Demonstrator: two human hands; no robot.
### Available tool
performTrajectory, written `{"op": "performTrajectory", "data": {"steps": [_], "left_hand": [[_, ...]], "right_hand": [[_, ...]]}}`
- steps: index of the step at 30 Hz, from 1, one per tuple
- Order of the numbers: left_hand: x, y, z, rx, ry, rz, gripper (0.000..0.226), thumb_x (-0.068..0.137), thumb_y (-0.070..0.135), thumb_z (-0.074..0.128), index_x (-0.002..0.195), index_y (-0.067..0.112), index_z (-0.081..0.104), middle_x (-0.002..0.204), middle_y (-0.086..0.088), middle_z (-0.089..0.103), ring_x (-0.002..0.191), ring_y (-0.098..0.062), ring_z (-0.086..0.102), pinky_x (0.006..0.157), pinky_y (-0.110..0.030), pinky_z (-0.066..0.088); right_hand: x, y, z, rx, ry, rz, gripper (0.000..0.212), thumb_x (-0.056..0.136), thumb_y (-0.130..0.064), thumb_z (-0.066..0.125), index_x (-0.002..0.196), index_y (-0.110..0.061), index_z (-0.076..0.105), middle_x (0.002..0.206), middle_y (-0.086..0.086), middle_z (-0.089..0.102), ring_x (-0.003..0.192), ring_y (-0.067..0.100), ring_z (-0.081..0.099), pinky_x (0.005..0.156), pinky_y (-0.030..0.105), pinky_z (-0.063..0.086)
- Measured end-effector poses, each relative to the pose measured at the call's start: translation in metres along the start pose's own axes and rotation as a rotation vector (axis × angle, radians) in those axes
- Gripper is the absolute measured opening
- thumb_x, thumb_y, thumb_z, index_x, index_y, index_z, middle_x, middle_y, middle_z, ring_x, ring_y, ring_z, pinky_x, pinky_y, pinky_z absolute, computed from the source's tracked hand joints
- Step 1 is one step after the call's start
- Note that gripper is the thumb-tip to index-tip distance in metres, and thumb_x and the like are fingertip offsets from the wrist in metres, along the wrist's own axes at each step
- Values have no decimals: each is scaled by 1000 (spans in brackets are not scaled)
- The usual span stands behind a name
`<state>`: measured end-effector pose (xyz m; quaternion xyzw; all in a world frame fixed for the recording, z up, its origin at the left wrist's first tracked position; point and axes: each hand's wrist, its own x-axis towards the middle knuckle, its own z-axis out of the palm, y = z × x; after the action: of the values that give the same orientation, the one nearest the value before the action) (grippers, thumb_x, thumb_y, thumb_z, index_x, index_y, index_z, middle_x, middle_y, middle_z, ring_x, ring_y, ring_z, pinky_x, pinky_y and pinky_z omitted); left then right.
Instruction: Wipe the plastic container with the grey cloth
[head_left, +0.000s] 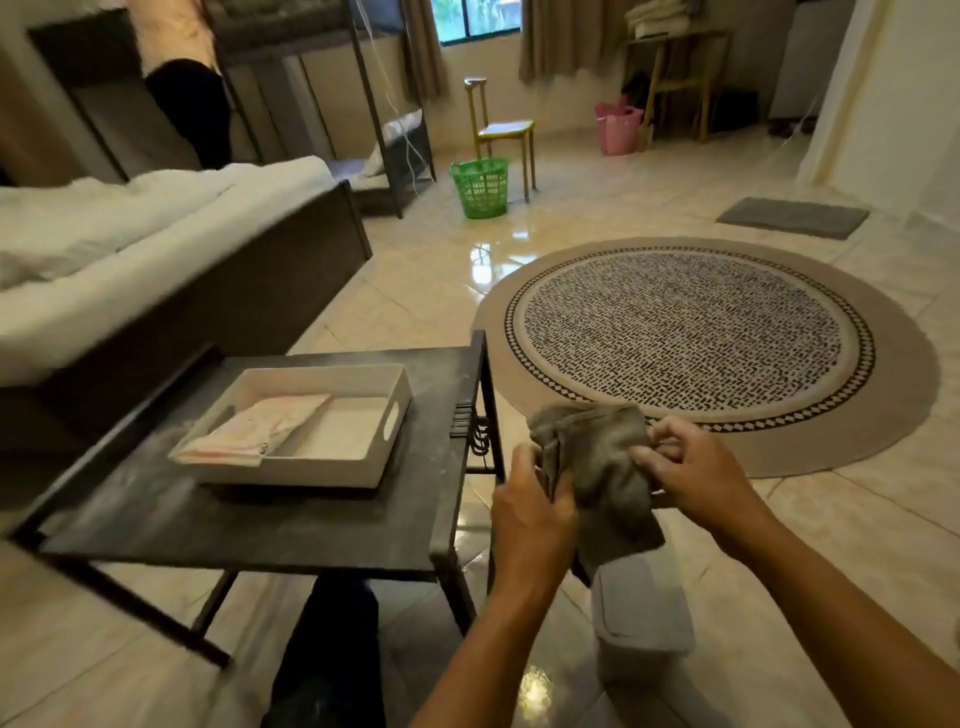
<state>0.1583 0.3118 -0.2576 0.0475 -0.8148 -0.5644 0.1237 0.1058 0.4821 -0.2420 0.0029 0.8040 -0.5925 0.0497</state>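
A grey cloth (597, 467) is bunched up in the air to the right of the table. My left hand (530, 509) grips its left side and my right hand (696, 473) pinches its right side. Its lower end hangs down over a grey lidded plastic container (644, 618) that stands on the floor right below my hands. A shallow white plastic tray (311, 462) sits on the dark side table (249, 525) to the left, with a folded pinkish cloth (260, 426) lying inside it.
A bed (130, 270) runs along the left behind the table. A round patterned rug (691, 343) covers the floor ahead. Further back stand a green basket (480, 187), a yellow chair (504, 130) and a pink bin (618, 127). My dark trouser leg (327, 654) shows under the table.
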Motion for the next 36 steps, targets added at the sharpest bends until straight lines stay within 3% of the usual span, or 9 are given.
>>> {"op": "performTrajectory", "data": {"steps": [5, 14, 21, 24, 27, 29, 31, 33, 36], "left_hand": [[24, 48, -99, 86, 94, 86, 23, 92, 23, 68, 105, 32, 52, 95, 16, 60, 88, 0, 61, 69, -14, 48], [103, 40, -253, 438, 247, -80, 19, 79, 17, 79, 96, 15, 70, 94, -7, 71, 88, -23, 64, 72, -32, 48], [149, -15, -285, 468, 157, -220, 23, 74, 15, 83, 92, 5, 72, 90, -12, 72, 86, -24, 67, 58, -30, 46], [158, -34, -279, 578, 58, -233, 34, 74, 21, 84, 94, -2, 69, 85, -14, 70, 76, -24, 63, 55, -30, 43], [161, -45, -270, 751, 31, -176, 43, 73, 30, 84, 101, 4, 65, 97, -12, 68, 89, -29, 63, 70, -35, 50], [161, -48, -267, 948, 109, -26, 58, 74, 35, 83, 120, 11, 59, 118, -10, 58, 109, -28, 54, 87, -39, 48], [161, -46, -266, 1023, 115, 158, 61, 77, 36, 81, 129, 17, 57, 128, -6, 54, 116, -26, 49, 93, -39, 45], [161, -42, -263, 1078, -33, 261, 52, 81, 37, 77, 128, 23, 61, 131, -1, 56, 118, -22, 49, 96, -39, 41], [158, -40, -256, 1192, -294, 164, 34, 87, 42, 68, 119, 33, 67, 118, 7, 66, 113, -19, 55, 99, -43, 35]], "right_hand": [[1, -90, 43, 23, -69, -204, 9, 93, -8, 63, 101, -5, 59, 91, 9, 70, 80, 18, 72, 53, 22, 58], [40, -166, 180, -82, -187, -278, 13, 87, -3, 71, 95, 1, 61, 87, 16, 69, 71, 25, 75, 66, 40, 64], [80, -157, 243, -490, -103, -301, 13, 81, -15, 77, 82, -13, 64, 89, 8, 70, 83, 23, 68, 72, 35, 57], [90, -144, 256, -637, -41, -264, 18, 79, -19, 77, 92, -12, 66, 94, 8, 70, 87, 25, 66, 77, 40, 58], [89, -141, 263, -818, 86, -471, 28, 78, -19, 74, 103, -17, 60, 103, 3, 60, 99, 24, 55, 87, 42, 51], [86, -142, 263, -948, -28, -654, 29, 81, -22, 72, 108, -21, 64, 109, 0, 60, 104, 22, 51, 91, 40, 45], [83, -143, 261, -1095, -234, -680, 28, 83, -31, 70, 110, -25, 67, 111, -2, 64, 108, 22, 52, 98, 41, 38], [83, -144, 260, -1200, -406, -598, 25, 85, -36, 68, 109, -27, 69, 107, -2, 67, 108, 22, 56, 103, 45, 35], [78, -141, 256, -1136, -533, -525, 26, 90, -31, 64, 114, -22, 69, 108, 2, 68, 106, 22, 60, 99, 42, 45]]}}
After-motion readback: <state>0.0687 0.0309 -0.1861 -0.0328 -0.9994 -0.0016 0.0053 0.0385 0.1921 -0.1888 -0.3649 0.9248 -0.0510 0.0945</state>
